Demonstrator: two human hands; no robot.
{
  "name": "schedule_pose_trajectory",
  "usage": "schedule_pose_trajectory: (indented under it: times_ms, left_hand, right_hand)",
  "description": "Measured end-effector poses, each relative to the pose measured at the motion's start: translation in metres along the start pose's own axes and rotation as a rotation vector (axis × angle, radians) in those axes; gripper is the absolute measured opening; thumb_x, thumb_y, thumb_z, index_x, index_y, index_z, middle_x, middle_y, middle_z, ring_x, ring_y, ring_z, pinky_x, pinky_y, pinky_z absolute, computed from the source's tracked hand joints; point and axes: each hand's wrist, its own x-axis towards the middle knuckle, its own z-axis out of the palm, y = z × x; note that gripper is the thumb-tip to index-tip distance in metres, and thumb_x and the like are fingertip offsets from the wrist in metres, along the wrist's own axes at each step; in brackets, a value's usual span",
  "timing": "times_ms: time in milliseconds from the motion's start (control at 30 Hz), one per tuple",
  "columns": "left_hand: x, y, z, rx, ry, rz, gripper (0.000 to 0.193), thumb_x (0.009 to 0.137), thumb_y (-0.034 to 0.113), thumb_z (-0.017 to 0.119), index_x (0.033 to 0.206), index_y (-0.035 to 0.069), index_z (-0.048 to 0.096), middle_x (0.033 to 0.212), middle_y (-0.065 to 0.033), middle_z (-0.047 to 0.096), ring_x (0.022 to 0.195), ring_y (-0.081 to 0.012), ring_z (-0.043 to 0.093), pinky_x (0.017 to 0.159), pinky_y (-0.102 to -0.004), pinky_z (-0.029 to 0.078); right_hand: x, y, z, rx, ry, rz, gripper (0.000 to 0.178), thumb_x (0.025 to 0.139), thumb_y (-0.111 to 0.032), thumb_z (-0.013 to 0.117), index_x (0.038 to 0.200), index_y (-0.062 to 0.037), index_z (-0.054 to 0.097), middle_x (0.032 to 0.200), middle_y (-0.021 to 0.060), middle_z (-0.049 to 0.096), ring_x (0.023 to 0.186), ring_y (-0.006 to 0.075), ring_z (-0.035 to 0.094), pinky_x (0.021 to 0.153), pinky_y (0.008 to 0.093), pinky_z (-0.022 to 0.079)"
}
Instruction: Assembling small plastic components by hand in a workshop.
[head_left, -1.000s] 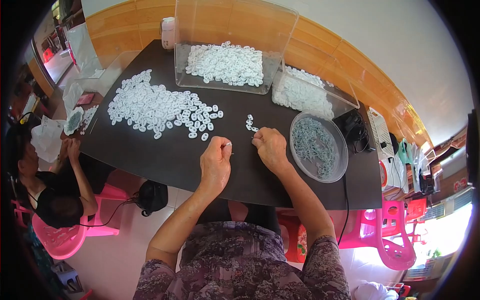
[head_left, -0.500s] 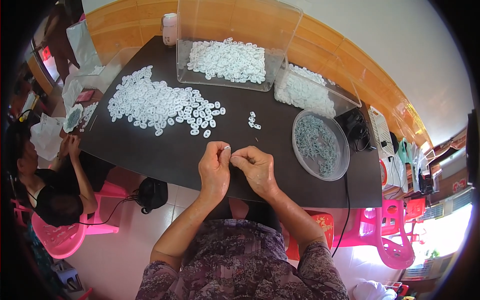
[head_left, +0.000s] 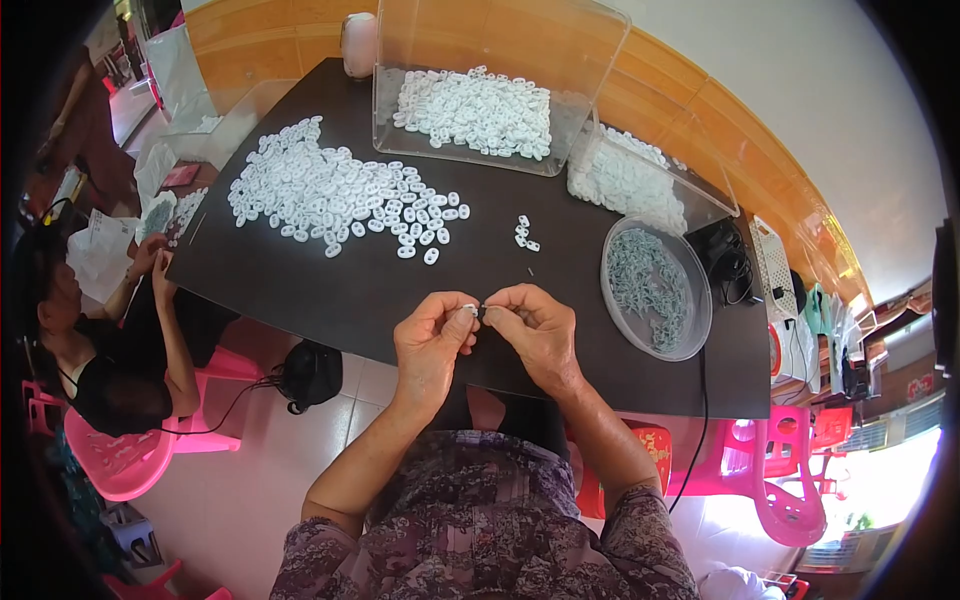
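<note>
Over the near edge of the dark table (head_left: 330,305), my left hand (head_left: 428,345) pinches a small white oval piece (head_left: 471,309) between thumb and fingers. Close beside it, my right hand (head_left: 543,340) is closed in a pinch, its fingertips almost at the piece; what they hold is too small to make out. Beyond my hands lies a little cluster of white oval two-hole pieces (head_left: 522,238). A large heap of the same pieces (head_left: 310,195) spreads over the left of the table. To the right, a round clear dish (head_left: 704,325) holds many small grey-green parts (head_left: 640,275).
Two clear plastic bins, a large one (head_left: 465,165) and a smaller one (head_left: 715,212), hold more white pieces at the back. A pink bottle (head_left: 359,45) stands behind. Black cables (head_left: 735,275) lie right. Another person (head_left: 115,370) sits at left on a pink chair (head_left: 120,465).
Both hands have turned a little and spread slightly, so the white piece shows more between the fingertips. The whole view has shifted; the heap and bins look unchanged.
</note>
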Motion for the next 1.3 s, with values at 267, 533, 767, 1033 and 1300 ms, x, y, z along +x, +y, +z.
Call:
schedule_pose_trajectory:
  times_ms: [267,533,767,1033,1300]
  left_hand:
    - [-0.004,0.002,-0.005,0.136,-0.006,0.014,0.011,0.092,0.011,0.058,0.097,0.001,0.061,0.078,0.0013,0.058,0.065,-0.0037,0.049,0.057,-0.0171,0.041]
    - [-0.007,0.000,-0.005,0.254,0.026,0.088,0.010,0.091,0.008,0.059,0.091,-0.001,0.060,0.077,0.0015,0.056,0.067,-0.0047,0.047,0.058,-0.0200,0.041]
    - [-0.008,0.002,-0.005,0.617,0.077,0.383,0.003,0.085,0.001,0.061,0.088,0.000,0.060,0.072,-0.0058,0.055,0.061,-0.0130,0.050,0.056,-0.0254,0.041]
    - [-0.007,-0.010,-0.012,0.573,0.118,0.356,0.003,0.085,0.000,0.062,0.087,-0.002,0.061,0.073,-0.0057,0.057,0.061,-0.0116,0.051,0.055,-0.0249,0.042]
    - [-0.004,-0.007,-0.021,0.304,0.081,0.159,0.011,0.091,0.010,0.059,0.092,-0.001,0.063,0.076,-0.0008,0.060,0.063,-0.0054,0.052,0.056,-0.0188,0.044]
  right_hand:
    - [0.000,0.005,0.000,-0.013,-0.091,-0.025,0.007,0.084,-0.004,0.063,0.089,0.0008,0.062,0.078,-0.0011,0.061,0.070,0.0026,0.052,0.060,0.0188,0.043]
    - [0.001,0.007,0.003,-0.127,-0.094,-0.066,0.006,0.081,-0.004,0.065,0.086,-0.0004,0.063,0.075,-0.0012,0.059,0.066,0.0033,0.050,0.057,0.0199,0.042]
    - [0.001,0.000,0.006,-0.121,-0.128,-0.035,0.004,0.083,-0.002,0.064,0.085,0.0008,0.063,0.076,-0.0044,0.058,0.068,0.0012,0.049,0.058,0.0171,0.039]
    - [0.005,0.006,0.014,-0.082,-0.123,0.043,0.008,0.084,-0.006,0.062,0.084,0.0018,0.061,0.073,-0.0010,0.060,0.066,0.0034,0.051,0.058,0.0200,0.043]
    - [0.013,0.007,0.018,-0.109,-0.179,0.031,0.011,0.086,-0.008,0.061,0.085,0.0030,0.062,0.074,0.0014,0.062,0.068,0.0048,0.053,0.060,0.0205,0.044]
